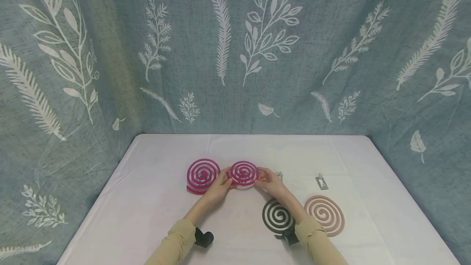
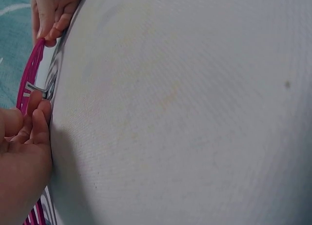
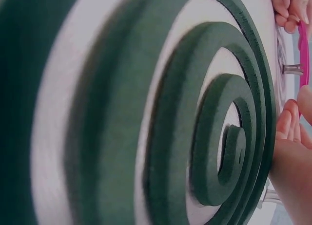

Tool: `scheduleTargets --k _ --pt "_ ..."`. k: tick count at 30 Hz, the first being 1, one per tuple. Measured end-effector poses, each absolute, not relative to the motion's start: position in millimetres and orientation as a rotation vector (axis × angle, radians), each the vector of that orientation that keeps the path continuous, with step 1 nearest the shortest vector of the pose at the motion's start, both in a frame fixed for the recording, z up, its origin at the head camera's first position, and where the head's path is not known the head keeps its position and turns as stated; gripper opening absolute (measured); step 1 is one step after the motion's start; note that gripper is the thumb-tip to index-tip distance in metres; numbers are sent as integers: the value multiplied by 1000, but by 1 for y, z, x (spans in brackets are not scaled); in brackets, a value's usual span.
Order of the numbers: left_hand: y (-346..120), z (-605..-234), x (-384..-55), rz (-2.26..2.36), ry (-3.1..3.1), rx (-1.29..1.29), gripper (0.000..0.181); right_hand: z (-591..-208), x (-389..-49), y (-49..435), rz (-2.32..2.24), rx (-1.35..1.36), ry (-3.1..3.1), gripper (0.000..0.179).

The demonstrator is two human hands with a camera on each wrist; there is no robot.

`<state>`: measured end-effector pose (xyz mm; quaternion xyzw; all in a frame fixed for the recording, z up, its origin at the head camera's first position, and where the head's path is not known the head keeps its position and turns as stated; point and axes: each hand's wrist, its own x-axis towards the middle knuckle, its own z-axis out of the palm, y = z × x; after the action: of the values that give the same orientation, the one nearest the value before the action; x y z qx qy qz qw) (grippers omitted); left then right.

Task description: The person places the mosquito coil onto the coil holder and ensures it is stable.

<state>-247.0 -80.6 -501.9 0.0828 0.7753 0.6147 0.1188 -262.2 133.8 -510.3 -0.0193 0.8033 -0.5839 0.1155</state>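
Observation:
Between both hands, above the white table, is a magenta mosquito coil (image 1: 243,173). My left hand (image 1: 219,186) pinches its left edge, and my right hand (image 1: 271,183) pinches its right edge. In the left wrist view the coil shows nearly edge-on, with a metal stand (image 2: 39,88) sticking out from its underside. Left of my left hand lies a second magenta coil (image 1: 203,175), partly overlapped by the fingers. Behind my right hand a small metal stand (image 1: 280,175) is mostly hidden.
A dark green coil (image 1: 278,216) lies beneath my right forearm, and a tan coil (image 1: 324,215) sits just right of it, partly covered by the sleeve. Another metal stand (image 1: 321,181) lies at the right. Blue-grey leaf-patterned cloth (image 1: 243,109) surrounds the table's back and sides.

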Motion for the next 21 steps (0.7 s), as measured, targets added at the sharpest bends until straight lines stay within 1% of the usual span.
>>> scheduleTargets --k 9,21 --pt "-82 -504 -247 1692 2331 231 48 -511 -259 134 -1697 -73 2350 57" --pt "-82 -503 -248 1739 2314 244 48 -510 -262 133 -1714 -77 2371 56"
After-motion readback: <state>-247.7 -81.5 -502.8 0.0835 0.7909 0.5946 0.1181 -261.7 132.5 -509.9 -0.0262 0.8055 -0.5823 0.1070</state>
